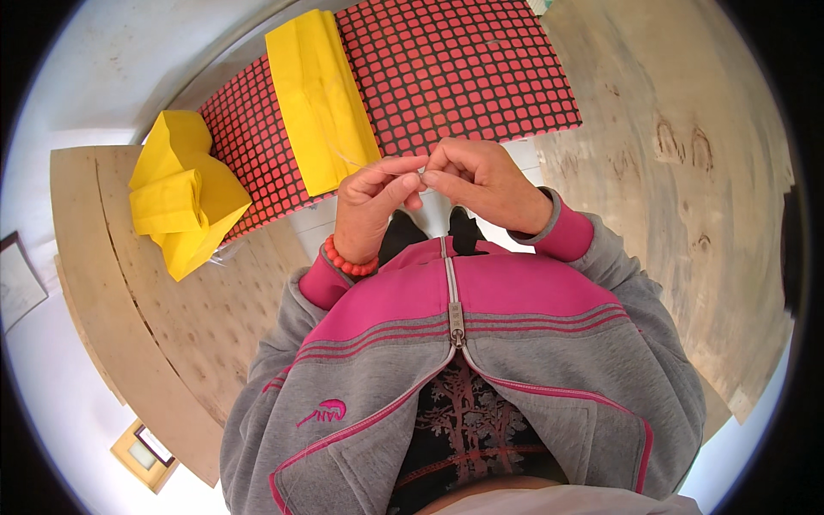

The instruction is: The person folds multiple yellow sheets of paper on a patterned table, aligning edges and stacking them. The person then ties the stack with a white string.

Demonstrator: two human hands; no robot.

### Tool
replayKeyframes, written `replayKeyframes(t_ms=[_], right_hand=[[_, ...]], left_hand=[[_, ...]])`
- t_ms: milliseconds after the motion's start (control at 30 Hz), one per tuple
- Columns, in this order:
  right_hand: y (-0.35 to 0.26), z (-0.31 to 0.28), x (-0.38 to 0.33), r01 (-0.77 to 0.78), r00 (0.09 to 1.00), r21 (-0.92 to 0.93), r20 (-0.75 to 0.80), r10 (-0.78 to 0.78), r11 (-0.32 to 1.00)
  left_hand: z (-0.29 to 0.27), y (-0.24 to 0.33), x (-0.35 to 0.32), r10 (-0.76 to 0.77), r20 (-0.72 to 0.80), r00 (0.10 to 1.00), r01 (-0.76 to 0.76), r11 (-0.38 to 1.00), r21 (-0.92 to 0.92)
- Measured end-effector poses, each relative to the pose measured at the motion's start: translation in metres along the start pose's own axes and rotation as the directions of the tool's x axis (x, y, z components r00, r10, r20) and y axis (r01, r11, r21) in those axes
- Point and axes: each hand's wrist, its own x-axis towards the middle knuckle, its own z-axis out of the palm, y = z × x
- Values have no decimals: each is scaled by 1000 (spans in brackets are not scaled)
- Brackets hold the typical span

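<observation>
My left hand, with a red bead bracelet at its wrist, is closed in a pinch. A thin pale thread runs from its fingertips over the folded yellow cloth. Thumb and fingers of my right hand are pressed together and meet the left fingertips; what lies between them is too small to make out. Both hands are raised in front of my jacket, just short of the cloth's near end. That long folded cloth lies across a red-and-black patterned cover.
Another yellow cloth, loosely folded, lies at the left end of the cover, over a wooden board. A broad wooden surface stands at the right. My dark shoes show below the hands. A framed thing is at the lower left.
</observation>
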Motion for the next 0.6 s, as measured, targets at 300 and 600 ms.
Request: replayKeyframes(t_ms=[300,600], right_hand=[[-23,11,10,103,930,41,-357,-82,994],[6,50,77,-2,993,781,-71,91,624]], left_hand=[[-19,29,23,91,-208,974,-126,979,-160],[-70,48,10,26,-107,994,-38,993,-111]])
